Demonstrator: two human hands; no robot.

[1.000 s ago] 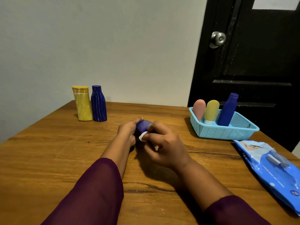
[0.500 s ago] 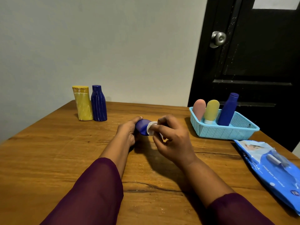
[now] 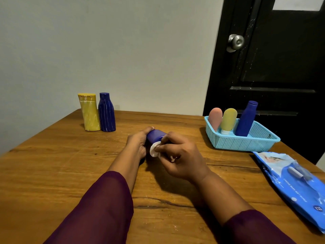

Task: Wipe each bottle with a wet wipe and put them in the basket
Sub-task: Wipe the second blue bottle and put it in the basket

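A person's two arms in dark maroon sleeves point(image 3: 98, 213) reach forward over a brown wooden table point(image 3: 52, 173); at the middle of the table the left hand point(image 3: 137, 144) is wrapped around one end of a small blue plastic bottle point(image 3: 155, 135) lying on its side, gripping it; the right hand point(image 3: 181, 156) is curled around a crumpled white wet wipe point(image 3: 154, 149), pinching it against the near side of that bottle; at the far left stand two upright bottles touching each other, a yellow plastic bottle with a flat cap point(image 3: 89, 111) and a dark blue ribbed bottle point(image 3: 106, 112) just to its right; at the far right sits a light blue perforated plastic basket point(image 3: 246, 144) holding a pink rounded tube point(image 3: 214, 118), a yellow rounded tube point(image 3: 228, 120) and a tall blue bottle point(image 3: 246, 118), all leaning; near the right edge lies a flat blue pack of wet wipes point(image 3: 295, 184); behind the basket is a black door point(image 3: 281, 59) with a round metal knob point(image 3: 235, 42).
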